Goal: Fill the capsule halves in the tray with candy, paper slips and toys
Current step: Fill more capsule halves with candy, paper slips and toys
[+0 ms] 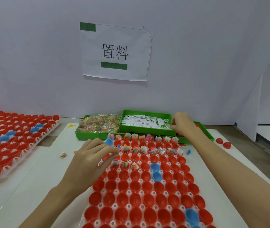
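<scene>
A white tray [119, 180] in front of me holds rows of red capsule halves [135, 201] and a few blue ones [154, 167]. The far rows and three cups of a nearer row hold candy packets and paper slips [135, 150]. My left hand [89, 155] hovers at the tray's left edge and pinches small items, a paper slip and candy, in its fingertips. My right hand [182, 123] reaches into the green bin of white paper slips [145, 122], fingers curled at the slips; whether it holds one is hidden.
A green bin of candy packets [98, 125] stands left of the slip bin, a third green bin [204, 130] behind my right wrist. A second tray of red halves [12, 139] lies at left. Loose red capsules [223, 142], a blue toy [188, 151] and a stray candy packet [63, 155] lie on the table.
</scene>
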### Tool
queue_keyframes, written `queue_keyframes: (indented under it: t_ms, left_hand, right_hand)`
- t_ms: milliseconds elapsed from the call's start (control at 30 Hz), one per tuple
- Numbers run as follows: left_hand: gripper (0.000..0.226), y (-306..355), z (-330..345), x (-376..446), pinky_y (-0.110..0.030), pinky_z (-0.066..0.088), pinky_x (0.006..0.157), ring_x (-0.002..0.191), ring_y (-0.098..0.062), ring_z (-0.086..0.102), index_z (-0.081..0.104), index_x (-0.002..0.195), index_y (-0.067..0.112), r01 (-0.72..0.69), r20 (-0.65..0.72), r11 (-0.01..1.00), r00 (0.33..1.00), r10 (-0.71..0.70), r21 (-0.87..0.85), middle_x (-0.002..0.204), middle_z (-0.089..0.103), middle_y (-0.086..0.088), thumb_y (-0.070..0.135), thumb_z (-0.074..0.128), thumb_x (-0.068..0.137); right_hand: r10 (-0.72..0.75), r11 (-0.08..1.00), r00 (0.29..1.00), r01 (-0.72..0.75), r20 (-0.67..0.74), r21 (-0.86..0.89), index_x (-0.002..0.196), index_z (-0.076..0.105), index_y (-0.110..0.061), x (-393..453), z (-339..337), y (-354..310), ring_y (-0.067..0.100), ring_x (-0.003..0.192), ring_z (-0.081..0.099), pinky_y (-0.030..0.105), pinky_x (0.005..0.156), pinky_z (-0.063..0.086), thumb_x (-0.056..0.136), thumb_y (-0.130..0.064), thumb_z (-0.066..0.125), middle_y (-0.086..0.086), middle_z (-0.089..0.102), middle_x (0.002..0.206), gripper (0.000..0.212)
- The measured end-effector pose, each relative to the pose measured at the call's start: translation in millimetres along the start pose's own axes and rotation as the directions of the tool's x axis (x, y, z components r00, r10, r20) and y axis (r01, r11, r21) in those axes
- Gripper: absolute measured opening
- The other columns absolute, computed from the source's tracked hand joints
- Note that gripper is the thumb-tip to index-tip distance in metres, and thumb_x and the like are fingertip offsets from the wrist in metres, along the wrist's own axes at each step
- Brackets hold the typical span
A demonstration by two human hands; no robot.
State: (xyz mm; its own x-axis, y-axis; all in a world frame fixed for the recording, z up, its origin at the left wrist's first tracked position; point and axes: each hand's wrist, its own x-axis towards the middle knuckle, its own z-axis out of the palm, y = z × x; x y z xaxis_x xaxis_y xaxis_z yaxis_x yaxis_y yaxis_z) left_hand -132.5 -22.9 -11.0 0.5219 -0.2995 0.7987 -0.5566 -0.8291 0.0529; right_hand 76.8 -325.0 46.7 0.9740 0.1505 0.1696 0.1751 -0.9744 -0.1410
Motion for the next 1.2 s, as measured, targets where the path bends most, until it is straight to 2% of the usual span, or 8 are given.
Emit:
queue_keyframes:
  t_ms: [100, 267, 433, 533, 633, 833, 967, 1200]
  left_hand:
    - [0.022, -1, -1, -1, -0.032, 0.049, 0.074, 0.084, -0.015, 0.059, 0.076, 0.096, 0.019, 0.006, 0.014, 1.0, 1.0, -0.007, 0.005, 0.086, 0.068, 0.011, 0.036, 0.062, 0.096]
    - [0.023, -5, 0, -3, -0.031, 0.048, 0.073, 0.084, -0.014, 0.057, 0.077, 0.096, 0.019, 0.01, 0.019, 1.0, 1.0, -0.011, 0.017, 0.086, 0.067, 0.011, 0.036, 0.062, 0.096]
    - [0.024, 0, -2, 0, -0.031, 0.049, 0.072, 0.082, -0.011, 0.057, 0.078, 0.095, 0.02, 0.064, 0.012, 0.998, 0.998, -0.064, -0.025, 0.085, 0.067, 0.011, 0.038, 0.062, 0.095]
    - [0.011, 11, -5, 4, -0.033, 0.054, 0.072, 0.081, -0.01, 0.064, 0.08, 0.097, 0.024, 0.232, 0.022, 0.953, 0.972, -0.232, -0.193, 0.086, 0.07, 0.011, 0.031, 0.076, 0.09]
    - [0.02, 24, -8, 7, -0.024, 0.053, 0.081, 0.083, -0.005, 0.073, 0.078, 0.098, 0.028, 0.412, 0.09, 0.816, 0.906, -0.413, -0.406, 0.085, 0.077, 0.014, 0.028, 0.083, 0.079]
    - [0.014, 36, -9, 13, -0.013, 0.053, 0.079, 0.085, -0.009, 0.076, 0.075, 0.087, 0.02, 0.533, 0.242, 0.582, 0.829, -0.503, -0.614, 0.088, 0.078, 0.007, 0.03, 0.081, 0.079]
    - [0.008, 42, -9, 14, -0.023, 0.056, 0.081, 0.101, -0.015, 0.073, 0.08, 0.089, 0.024, 0.497, 0.272, 0.548, 0.855, -0.441, -0.673, 0.104, 0.078, 0.007, 0.019, 0.081, 0.083]
    - [0.032, 45, -5, 11, -0.032, 0.061, 0.08, 0.085, -0.023, 0.077, 0.074, 0.11, 0.025, 0.488, 0.288, 0.517, 0.86, -0.421, -0.703, 0.091, 0.079, -0.003, 0.021, 0.085, 0.081]
  right_hand:
    - [0.049, 0.998, 0.997, -0.047, 0.066, -0.029, 0.09, 0.072, 0.001, 2, -9, -5, 0.028, 0.089, 0.071, 0.038, 0.083, 0.06, 0.091, 0.001, 0.069, 0.016, 0.071, 0.091, 0.003]
    - [0.0, 0.995, 0.999, 0.005, 0.054, -0.102, 0.06, 0.033, -0.012, 4, -14, -17, 0.017, 0.051, 0.035, 0.026, 0.047, 0.03, 0.088, 0.014, 0.056, 0.005, 0.035, 0.062, 0.044]
    - [-0.047, 0.991, 0.991, 0.031, -0.125, -0.134, 0.075, 0.051, 0.0, -14, -15, -13, 0.029, 0.067, 0.057, 0.038, 0.065, 0.049, 0.087, 0.023, 0.049, 0.013, 0.053, 0.073, 0.026]
    - [0.002, 0.963, 0.975, 0.058, -0.22, 0.262, 0.109, 0.069, 0.005, -38, -13, -22, 0.025, 0.079, 0.073, 0.036, 0.072, 0.061, 0.101, 0.004, 0.055, 0.019, 0.072, 0.099, 0.016]
    - [0.01, 0.749, 0.99, 0.086, -0.141, 0.657, 0.112, 0.072, -0.005, -84, -7, -41, 0.004, 0.06, 0.071, 0.015, 0.056, 0.054, 0.1, -0.007, 0.063, 0.006, 0.076, 0.089, 0.015]
    - [-0.218, 0.179, 0.969, -0.081, 0.12, 0.981, 0.105, 0.075, -0.003, -162, -11, -75, 0.03, 0.087, 0.078, 0.03, 0.074, 0.064, 0.091, -0.006, 0.075, 0.016, 0.079, 0.092, 0.015]
    - [-0.277, 0.276, 0.959, 0.024, 0.055, 0.961, 0.098, 0.079, -0.014, -178, -16, -84, 0.021, 0.084, 0.078, 0.027, 0.07, 0.063, 0.092, -0.016, 0.077, 0.007, 0.08, 0.088, 0.007]
    - [-0.36, 0.457, 0.929, 0.258, -0.089, 0.851, 0.094, 0.081, -0.027, -187, -12, -80, 0.012, 0.084, 0.074, 0.028, 0.076, 0.06, 0.093, -0.023, 0.076, -0.008, 0.077, 0.088, 0.007]
